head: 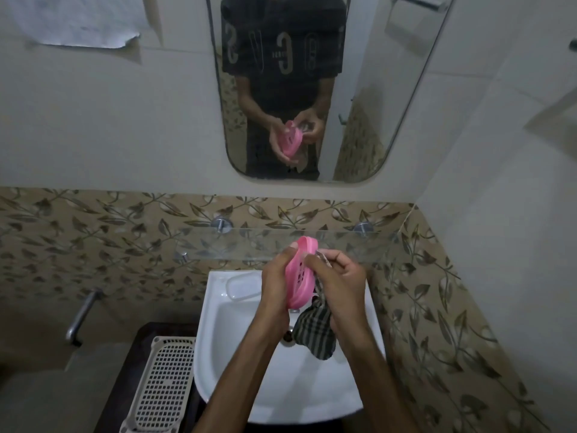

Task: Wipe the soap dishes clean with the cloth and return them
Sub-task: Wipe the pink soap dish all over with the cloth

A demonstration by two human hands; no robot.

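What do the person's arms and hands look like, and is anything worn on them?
Both forearms are bare from the bottom edge of the picture up to the wrists. The left hand and right hand wear no gloves, and no watch, ring or bracelet shows. In the mirror, the person's dark T-shirt has short sleeves.

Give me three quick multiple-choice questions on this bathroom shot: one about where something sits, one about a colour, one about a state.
1. Where is the white soap dish?
A. on the sink rim
B. on the glass shelf
C. in the basket

2. What colour is the held soap dish?
A. blue
B. pink
C. green

3. How does the cloth hang?
A. folded on the shelf
B. spread flat
C. dangling from the right hand

Answers: 1 A, it rests at the basin's back left corner; 2 B, pink plastic in the left hand; 3 C, it droops over the basin.
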